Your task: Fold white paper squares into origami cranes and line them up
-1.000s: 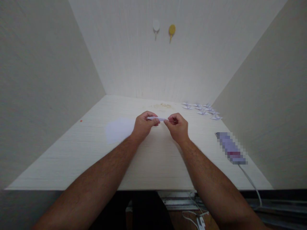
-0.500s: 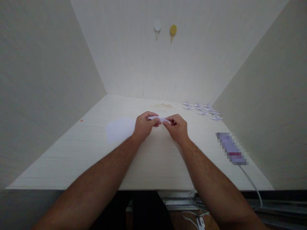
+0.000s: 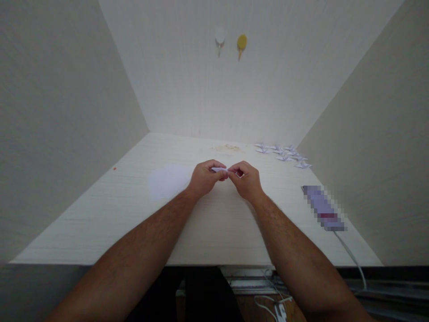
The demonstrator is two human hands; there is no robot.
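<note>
Both hands meet over the middle of the surface (image 3: 208,232) — left hand (image 3: 203,180) and right hand (image 3: 248,182), fingers pinched tight on a small folded paper piece (image 3: 221,170) held between them, just above the wood. A blank sheet (image 3: 167,181) lies left; folded paper figures (image 3: 283,153) cluster far right.

Boxed in by walls (image 3: 60,134) on three sides, the surface (image 3: 214,232) offers passage along its near stretch, with only a flat paper sheet (image 3: 167,181) beside the left hand (image 3: 203,180), while folded paper pieces (image 3: 284,154) and a blurred device (image 3: 323,208) with cable (image 3: 351,255) lie off to the right of the right hand (image 3: 248,181).
</note>
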